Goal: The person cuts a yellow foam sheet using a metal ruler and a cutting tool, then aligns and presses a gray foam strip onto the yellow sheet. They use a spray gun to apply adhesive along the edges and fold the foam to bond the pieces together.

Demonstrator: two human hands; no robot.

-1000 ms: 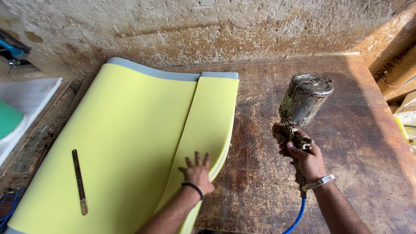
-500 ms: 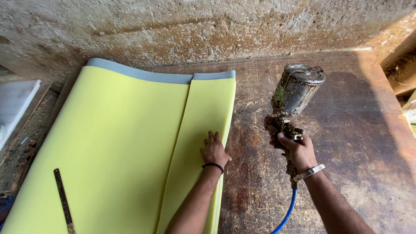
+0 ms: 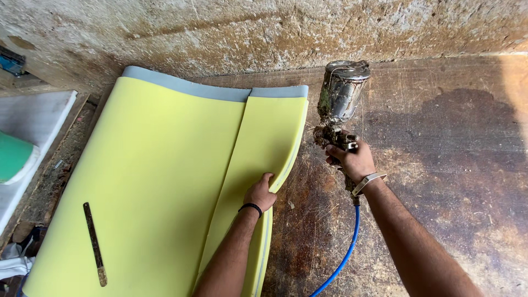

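Toward the left edge of the worn wooden table [image 3: 440, 165], a dark metal ruler [image 3: 94, 243] lay flat on the wide yellow foam sheet [image 3: 148, 181]. Beside it, the narrow yellow foam strip [image 3: 264, 148] ran from the far wall toward the near edge. The left hand [image 3: 260, 193] curled its fingers over the strip's right edge, pinching and lifting it slightly. The foam looked light, soft and bendy, best gripped along that free edge. Further right, the right hand [image 3: 355, 162] was wrapped tight round the grip of a metal spray gun [image 3: 338, 104], held upright above the bare tabletop, its blue hose [image 3: 341, 258] trailing down toward the near edge.
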